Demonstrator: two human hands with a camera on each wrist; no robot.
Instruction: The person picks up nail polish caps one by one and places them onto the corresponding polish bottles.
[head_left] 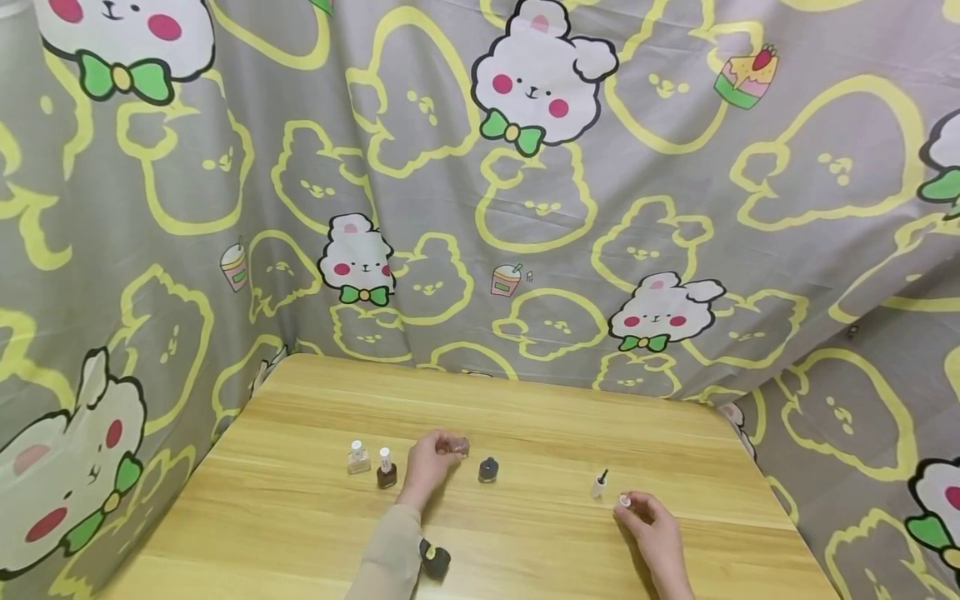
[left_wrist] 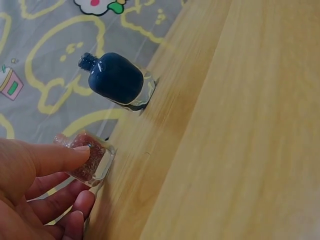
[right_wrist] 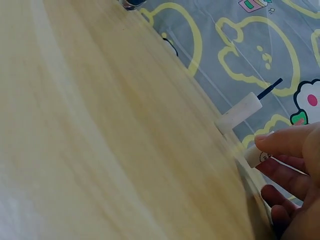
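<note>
Dark blue bottle point(head_left: 488, 472), uncapped; just left of it, reddish glitter bottle point(left_wrist: 89, 161), pinched in left hand point(head_left: 429, 463); farther left, capped clear bottle point(head_left: 359, 461), capped dark bottle point(head_left: 386, 477); well right of it, white brush cap point(head_left: 597, 487), then plain white cap point(right_wrist: 254, 157), pinched in right hand point(head_left: 651, 521)

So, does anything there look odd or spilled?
One nail polish cap near the right hand stands upside down, its brush pointing up, apart from the uncapped blue nail polish bottle. Caps usually sit on bottles. No spill shows.

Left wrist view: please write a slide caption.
The left hand pinches a reddish bottle near an uncapped dark blue bottle.
</note>
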